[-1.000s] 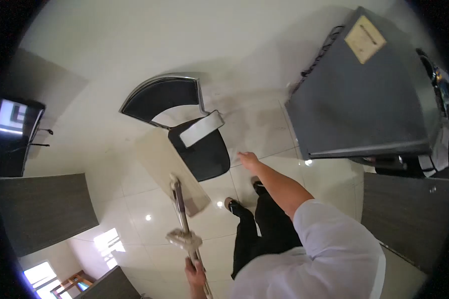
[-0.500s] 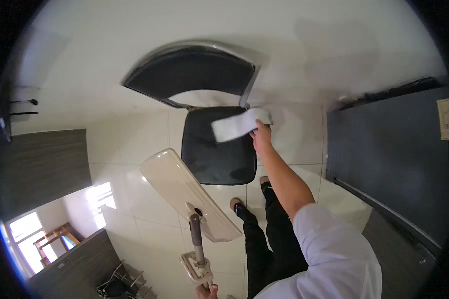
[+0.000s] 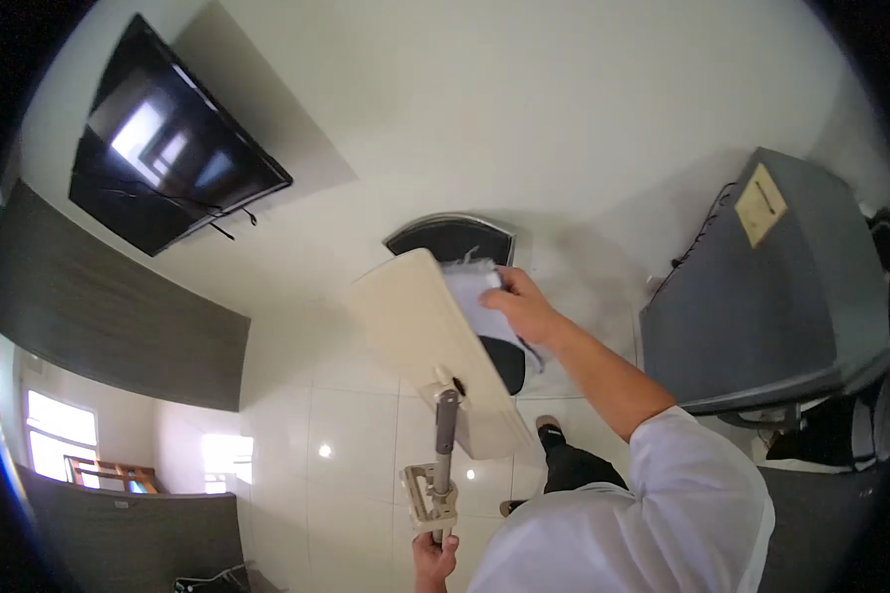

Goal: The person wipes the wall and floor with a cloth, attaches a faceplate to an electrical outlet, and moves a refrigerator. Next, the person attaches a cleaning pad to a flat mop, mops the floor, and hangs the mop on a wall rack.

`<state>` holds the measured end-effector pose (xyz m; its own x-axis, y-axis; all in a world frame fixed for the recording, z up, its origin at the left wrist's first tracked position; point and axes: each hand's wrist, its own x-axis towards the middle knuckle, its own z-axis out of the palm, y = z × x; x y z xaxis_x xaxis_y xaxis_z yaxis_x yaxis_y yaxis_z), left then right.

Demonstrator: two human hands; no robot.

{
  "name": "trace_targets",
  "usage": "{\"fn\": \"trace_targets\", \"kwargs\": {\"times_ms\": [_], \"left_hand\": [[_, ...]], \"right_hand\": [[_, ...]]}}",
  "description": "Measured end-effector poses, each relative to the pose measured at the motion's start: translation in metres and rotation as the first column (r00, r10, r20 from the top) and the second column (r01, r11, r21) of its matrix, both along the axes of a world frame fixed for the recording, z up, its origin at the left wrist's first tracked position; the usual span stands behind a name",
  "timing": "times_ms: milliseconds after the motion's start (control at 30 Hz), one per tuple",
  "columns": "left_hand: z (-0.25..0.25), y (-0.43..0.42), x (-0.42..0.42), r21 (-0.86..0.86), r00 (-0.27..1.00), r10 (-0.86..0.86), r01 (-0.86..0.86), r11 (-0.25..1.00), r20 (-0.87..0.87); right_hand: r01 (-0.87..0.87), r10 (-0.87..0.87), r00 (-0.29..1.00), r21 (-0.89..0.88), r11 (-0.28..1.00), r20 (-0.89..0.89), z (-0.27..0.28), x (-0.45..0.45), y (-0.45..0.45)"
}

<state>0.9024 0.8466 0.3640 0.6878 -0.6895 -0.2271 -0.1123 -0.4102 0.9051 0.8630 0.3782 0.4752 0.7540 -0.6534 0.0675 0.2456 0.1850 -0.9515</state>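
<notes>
My left hand (image 3: 435,558) is wrapped round the pole of what looks like a flat mop (image 3: 435,346), below its beige bracket. The mop's broad beige plate is raised and tilted in front of me. My right hand (image 3: 526,308) grips a white, fringed mop pad (image 3: 475,301) by its right side, fingers closed on it. The pad hangs just right of the plate, partly hidden behind it; whether they touch I cannot tell. Behind both stands a black chair (image 3: 450,237), its seat mostly covered from view.
A grey cabinet-like unit (image 3: 742,296) stands on the right with a paper label on it. A black television (image 3: 168,138) hangs on the wall at upper left. Dark wood panels (image 3: 129,296) run along the left, beside a window opening. Glossy tiles (image 3: 356,474) cover the floor.
My view has tilted up, bringing the television in. The plate has risen across the chair, and my right hand has brought the pad from over the seat to beside the plate.
</notes>
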Motion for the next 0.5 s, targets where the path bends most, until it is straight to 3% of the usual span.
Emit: {"fn": "trace_targets", "kwargs": {"times_ms": [67, 100, 167, 267, 300, 367, 467, 500], "left_hand": [[-0.002, 0.030, 0.015, -0.049, 0.994, -0.068, 0.072, 0.996, 0.089], [-0.008, 0.019, 0.021, -0.027, 0.990, -0.093, 0.096, 0.995, 0.105], [0.001, 0.033, 0.025, -0.025, 0.985, -0.116, 0.120, 0.992, 0.125], [-0.002, 0.050, 0.010, -0.100, 0.986, -0.065, 0.081, 0.992, 0.153], [-0.002, 0.059, 0.003, -0.073, 0.973, -0.074, 0.092, 0.993, 0.216], [0.003, 0.064, -0.013, -0.055, 0.953, -0.079, 0.099, 0.994, 0.291], [0.014, 0.073, -0.035, -0.149, 0.938, -0.028, 0.084, 0.985, 0.346], [0.021, 0.082, -0.041, -0.135, 0.956, -0.037, 0.079, 0.988, 0.291]], "right_hand": [[0.084, -0.083, 0.996, -0.028, 0.996, 0.044, 0.064, 0.004, 0.064], [0.084, -0.082, 0.995, -0.045, 0.995, 0.050, 0.069, 0.009, 0.062], [-0.089, 0.070, 0.990, 0.162, 0.983, 0.124, 0.102, 0.011, 0.085], [-0.225, 0.217, 0.958, 0.023, 0.974, 0.189, 0.137, -0.009, 0.110], [-0.226, 0.220, 0.956, 0.008, 0.974, 0.194, 0.141, -0.019, 0.124], [-0.231, 0.191, 0.954, 0.161, 0.960, 0.232, 0.147, -0.032, 0.143], [-0.181, 0.147, 0.942, 0.088, 0.980, 0.303, 0.158, -0.050, 0.180], [-0.184, 0.153, 0.940, 0.075, 0.980, 0.304, 0.159, -0.053, 0.191]]}}
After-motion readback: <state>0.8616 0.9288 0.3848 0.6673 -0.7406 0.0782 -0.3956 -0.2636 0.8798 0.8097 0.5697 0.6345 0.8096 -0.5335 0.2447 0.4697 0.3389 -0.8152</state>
